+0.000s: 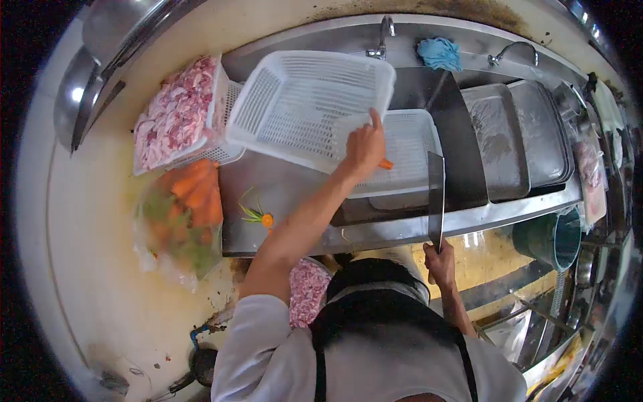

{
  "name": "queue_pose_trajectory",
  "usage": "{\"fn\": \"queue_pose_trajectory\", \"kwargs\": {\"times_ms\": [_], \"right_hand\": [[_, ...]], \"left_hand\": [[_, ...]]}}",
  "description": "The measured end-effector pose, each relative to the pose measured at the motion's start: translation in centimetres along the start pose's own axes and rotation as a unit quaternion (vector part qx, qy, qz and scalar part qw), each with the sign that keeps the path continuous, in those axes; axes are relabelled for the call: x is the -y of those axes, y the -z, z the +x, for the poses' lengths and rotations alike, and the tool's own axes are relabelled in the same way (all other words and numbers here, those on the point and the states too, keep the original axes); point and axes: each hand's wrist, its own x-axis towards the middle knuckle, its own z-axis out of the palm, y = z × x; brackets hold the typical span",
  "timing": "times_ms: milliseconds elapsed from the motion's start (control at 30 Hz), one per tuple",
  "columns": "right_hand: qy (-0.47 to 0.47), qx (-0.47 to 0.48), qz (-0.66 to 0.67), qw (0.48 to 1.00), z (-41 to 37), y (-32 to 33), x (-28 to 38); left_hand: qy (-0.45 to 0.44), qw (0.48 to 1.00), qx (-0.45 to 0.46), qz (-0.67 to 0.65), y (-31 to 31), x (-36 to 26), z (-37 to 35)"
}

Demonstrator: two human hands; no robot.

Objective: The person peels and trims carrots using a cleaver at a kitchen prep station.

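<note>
My left hand (365, 146) reaches over the near right rim of a white plastic basket (268, 137), its index finger stretched out along the rim. The other fingers are curled around a carrot (386, 163), of which only an orange end shows. In my right hand (440, 264), low at the sink's front edge, is a broad-bladed kitchen knife (436, 201) with its blade pointing away from me. A second white basket (410, 144) sits in the sink, partly under the first. On the steel counter lies a cut carrot top (267, 220) with green stems.
To the left are a container of sliced raw meat (177, 114) and a plastic bag of carrots (194, 194). Metal trays (499, 141) fill the right basin. A faucet (382, 37) and a blue cloth (440, 53) are at the back. A green bucket (552, 241) stands right.
</note>
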Motion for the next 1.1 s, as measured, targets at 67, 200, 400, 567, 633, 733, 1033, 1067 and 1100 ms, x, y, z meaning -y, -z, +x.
{"fn": "queue_pose_trajectory", "kwargs": {"times_ms": [67,200,400,567,633,733,1033,1067,1100], "right_hand": [[-0.001,-0.023,-0.022,1.0,0.4,0.9,-0.6],[-0.019,-0.033,-0.04,0.998,0.5,2.5,0.2],[-0.005,-0.028,-0.112,0.993,0.9,5.0,1.1],[-0.028,0.037,-0.12,0.992,2.2,5.1,0.4],[-0.037,0.025,-0.11,0.993,2.9,4.4,0.1],[-0.006,0.057,-0.12,0.991,3.7,1.9,2.0],[0.203,0.205,-0.34,0.895,7.4,-1.8,2.6],[0.204,0.204,-0.341,0.895,7.5,-2.9,2.9],[0.156,0.23,-0.266,0.923,7.3,-4.4,3.1]], "left_hand": [[0.029,0.999,-0.016,-0.002,-1.0,0.7,3.9],[0.15,0.988,-0.018,-0.021,-2.5,3.1,13.0],[0.175,0.981,-0.08,-0.018,-4.7,5.8,19.4],[0.194,0.958,-0.148,-0.15,-2.7,6.2,17.5],[0.148,0.95,-0.238,-0.135,-2.4,8.1,15.3],[0.137,0.924,-0.265,-0.238,5.0,7.8,6.0],[0.359,0.703,-0.602,-0.122,21.0,14.2,-29.9],[0.254,0.605,-0.701,-0.281,22.1,16.5,-32.7],[0.307,0.632,-0.669,-0.243,22.6,19.3,-35.8]]}}
